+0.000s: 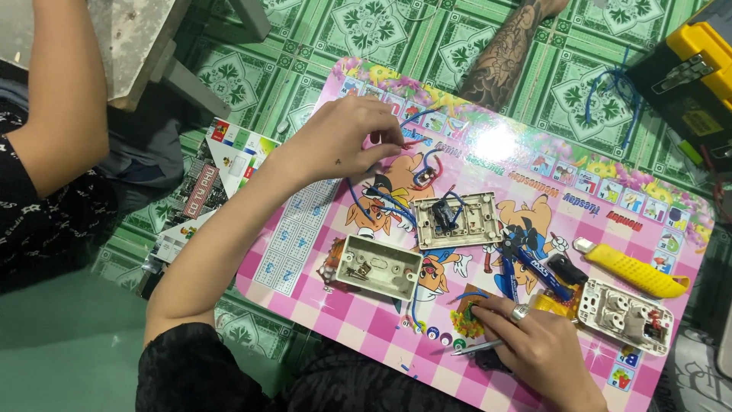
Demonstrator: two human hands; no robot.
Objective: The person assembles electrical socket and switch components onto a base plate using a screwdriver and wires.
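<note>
My left hand [343,141] reaches across the pink cartoon board [305,252] and pinches a thin red and blue wire [415,141] between thumb and fingers. The wire runs down to a beige switch plate [457,221] lying face down with blue wires on its back. My right hand [534,336], with a ring on one finger, rests on the board's near edge. Its fingertips close on a short blue wire [470,295]. A slim metal tool [473,348] pokes out from under that hand. A beige wall box [379,265] lies open between my hands.
Blue-handled pliers [530,267], a yellow utility knife [633,272] and a white socket [625,314] lie on the board's right side. Another person's tattooed arm [503,57] rests at the far edge. A second person's arm [61,91] is at left. A yellow toolbox [686,69] stands top right.
</note>
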